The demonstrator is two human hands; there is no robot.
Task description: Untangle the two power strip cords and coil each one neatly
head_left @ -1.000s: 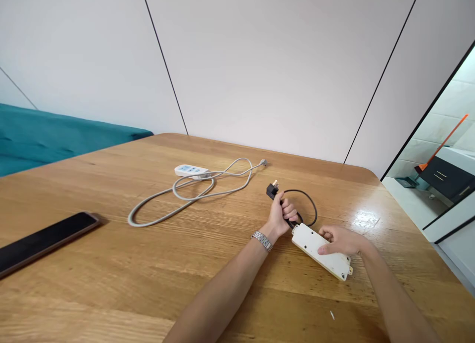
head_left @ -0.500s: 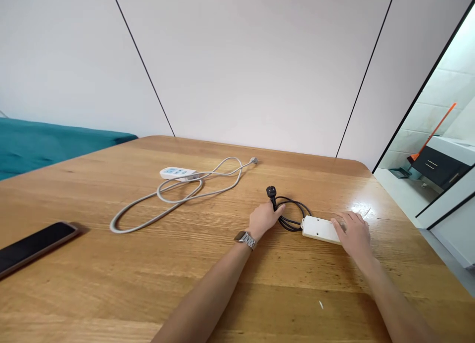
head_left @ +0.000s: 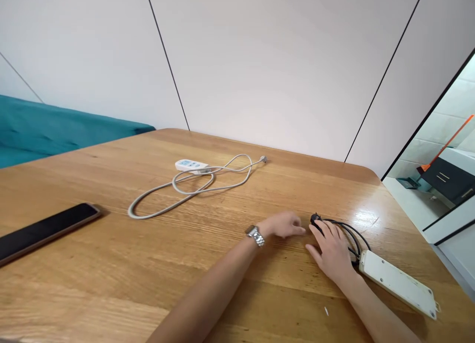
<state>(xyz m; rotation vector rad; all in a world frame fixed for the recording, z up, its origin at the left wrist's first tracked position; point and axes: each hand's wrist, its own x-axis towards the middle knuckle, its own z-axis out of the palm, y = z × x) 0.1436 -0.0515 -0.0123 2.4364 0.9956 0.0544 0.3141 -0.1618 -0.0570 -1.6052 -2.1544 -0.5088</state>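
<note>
Right hand (head_left: 331,251) palm-down, fingers loosely spread, resting over coiled black cord (head_left: 352,232) near its black plug (head_left: 315,218); grip on cord cannot be told. Left hand (head_left: 284,225) flat on table, fingers extended toward plug, just beside it, holding nothing; metal watch (head_left: 256,235) on wrist. Cord runs into white rectangular plastic power strip (head_left: 399,283), lying underside-up at right front of wooden table (head_left: 148,264). Far side: small white power strip with grey looped cable (head_left: 193,184). Left edge: black phone (head_left: 44,231), face-up.

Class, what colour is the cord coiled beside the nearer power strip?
Black cord, white power strip; head view.
</note>
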